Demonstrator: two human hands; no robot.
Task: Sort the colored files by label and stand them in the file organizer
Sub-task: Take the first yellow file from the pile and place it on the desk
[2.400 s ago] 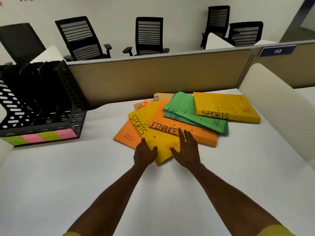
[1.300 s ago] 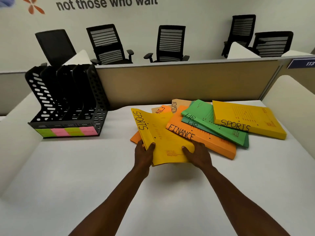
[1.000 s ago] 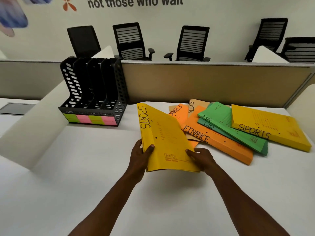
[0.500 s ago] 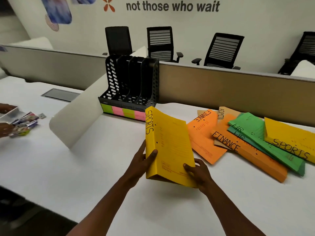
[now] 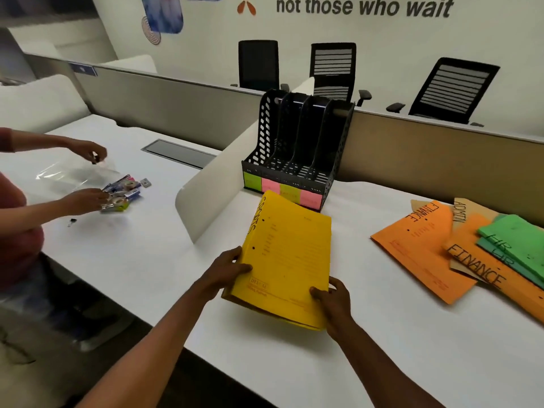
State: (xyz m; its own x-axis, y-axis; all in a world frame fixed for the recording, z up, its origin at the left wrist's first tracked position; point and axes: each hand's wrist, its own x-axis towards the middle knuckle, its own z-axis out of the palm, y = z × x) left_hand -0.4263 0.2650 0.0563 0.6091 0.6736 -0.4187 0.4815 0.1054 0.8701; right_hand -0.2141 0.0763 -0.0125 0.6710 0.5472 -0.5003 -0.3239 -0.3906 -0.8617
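From the head camera, both hands carry one yellow file (image 5: 287,260) marked SPORTS above the near part of the desk (image 5: 382,334). The left hand (image 5: 225,272) grips its left edge, thumb on the cover and fingers hidden beneath. The right hand (image 5: 332,301) pinches the near right corner, thumb on top. The file tilts, its far edge raised toward the file organizer (image 5: 294,151), which stands near the desk's far edge beside a white divider (image 5: 212,201).

The organizer's four slots look empty, and a strip of green and pink sticky notes (image 5: 279,189) runs along its front; whatever is written on them is too small to read. To do this step well, the person likely needs to check those notes for the SPORTS slot, turn the file upright with its spine down, and slide it between the dividers — keeping the loose pages inside from fanning out at the near edge, where the cover seems to gape a little.

The file is in front of the organizer, near it but not touching, its far left corner overlapping the sticky notes in this view. The remaining files lie in a loose pile (image 5: 471,254) toward the right edge of the desk — orange FINANCE, tan ADMIN, green HR — well apart from both hands.

On the left desk, another person's hands (image 5: 85,175) handle small items.
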